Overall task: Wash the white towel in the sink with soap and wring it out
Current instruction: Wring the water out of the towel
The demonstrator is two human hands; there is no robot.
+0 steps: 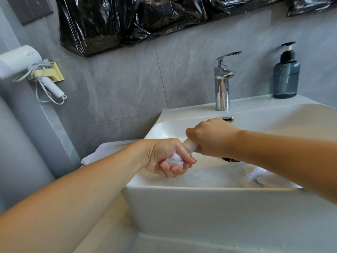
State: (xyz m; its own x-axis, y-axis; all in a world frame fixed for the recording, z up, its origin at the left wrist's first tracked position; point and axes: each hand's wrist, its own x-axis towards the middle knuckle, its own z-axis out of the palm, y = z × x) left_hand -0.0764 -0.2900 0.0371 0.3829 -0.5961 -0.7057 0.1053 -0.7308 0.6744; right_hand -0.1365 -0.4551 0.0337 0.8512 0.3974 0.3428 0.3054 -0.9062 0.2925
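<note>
Two hands clamp a white towel (pixel 189 146) twisted into a tight rope above the basin of a white ceramic sink (pixel 200 207). The left hand (pixel 164 157) has its fingers curled under and round a bunched, wrinkled end of the cloth, palm turned up, skin wet and glossy. The right hand (pixel 213 136) is fisted round the far end, knuckles up, so only a short smooth cylinder of cloth shows between the two fists. Thin streams of water drip from under the right hand into the basin. More white cloth, nubby and soaked, lies in the water at the basin's right side, partly hidden by the right forearm; whether it joins the twisted part cannot be told.

The sink is a boxy, square-edged vessel with a glossy glaze, standing on a pale worktop (pixel 113 225). On its back ledge rises a polished chrome faucet (pixel 222 81) with a flat lever handle, and to the right of it a translucent blue-grey soap dispenser (pixel 286 77) with a black pump. Another folded white towel (pixel 105 150) lies left of the sink. A white hair dryer (pixel 21 59) with a looped cord hangs on the grey marbled tile wall, and crinkled black plastic sheeting (pixel 127 21) runs above.
</note>
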